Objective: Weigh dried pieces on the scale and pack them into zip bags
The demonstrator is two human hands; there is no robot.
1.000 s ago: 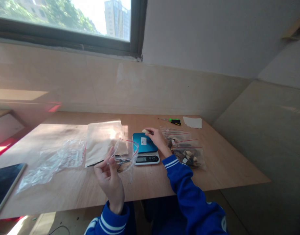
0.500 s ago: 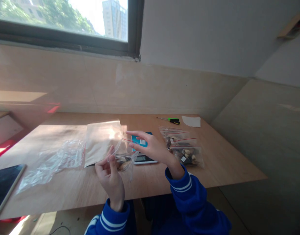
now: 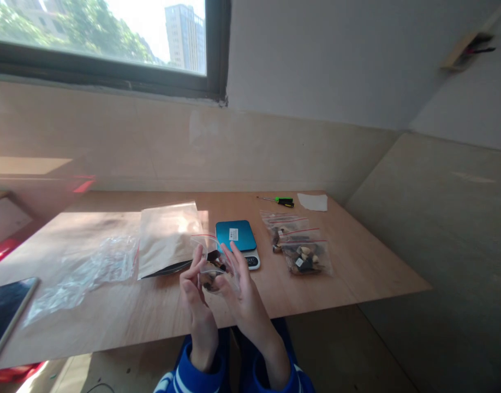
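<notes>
Above the front edge of the table I hold a clear zip-lock bag (image 3: 212, 279) with a red seal line, its mouth gaping and brown and pale pieces inside. My left hand (image 3: 197, 297) grips its left side between thumb and fingers. On the right side, my right hand (image 3: 245, 300) is curved around the plastic, thumb in front and fingers behind. Just past the bag stands a kitchen scale (image 3: 236, 236) with a blue top and a small display, partly covered by my fingers.
Several filled zip-lock bags (image 3: 308, 258) lie overlapping at the right. Behind them are a screwdriver (image 3: 284, 201) and a white paper piece (image 3: 312, 202). At the left lie a large pale pouch (image 3: 168, 234), crumpled clear plastic bags (image 3: 90, 267) and a dark tablet-like device (image 3: 9, 305).
My right hand has come down and left from over the scale onto the bag. My left hand has shifted slightly right with the bag, uncovering more of the scale.
</notes>
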